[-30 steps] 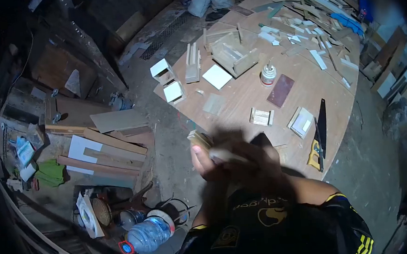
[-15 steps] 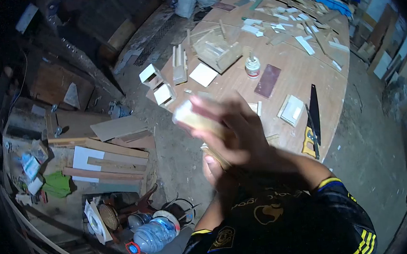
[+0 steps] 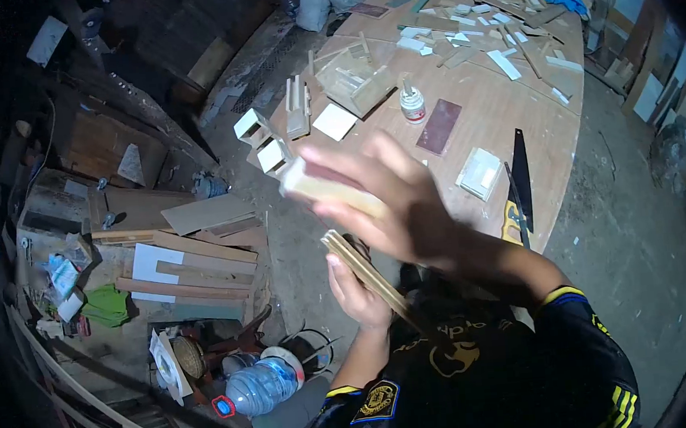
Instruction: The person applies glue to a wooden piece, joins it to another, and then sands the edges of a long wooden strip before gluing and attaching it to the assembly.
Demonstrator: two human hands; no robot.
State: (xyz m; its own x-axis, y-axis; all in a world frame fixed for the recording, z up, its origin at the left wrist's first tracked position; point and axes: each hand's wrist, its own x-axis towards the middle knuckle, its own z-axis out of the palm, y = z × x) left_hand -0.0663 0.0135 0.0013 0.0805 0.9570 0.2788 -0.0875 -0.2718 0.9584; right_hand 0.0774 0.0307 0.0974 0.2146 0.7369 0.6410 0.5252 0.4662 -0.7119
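Observation:
My right hand, blurred by motion, grips a sanding block, a pale wooden block with a reddish-brown sheet along its upper side. Lower down, my left hand is closed around a narrow grooved wooden piece. This piece slants from its upper end near my left thumb down toward my shirt. The block is above the wooden piece, with a visible gap between them.
On the table stand a wooden box, a glue jar, a reddish-brown sheet and a handsaw. Wood scraps cover its far end. At lower left are boards and a large water bottle.
My right hand and the block have separated from the wooden piece, which was mostly hidden before and now shows along its length. The view has shifted slightly.

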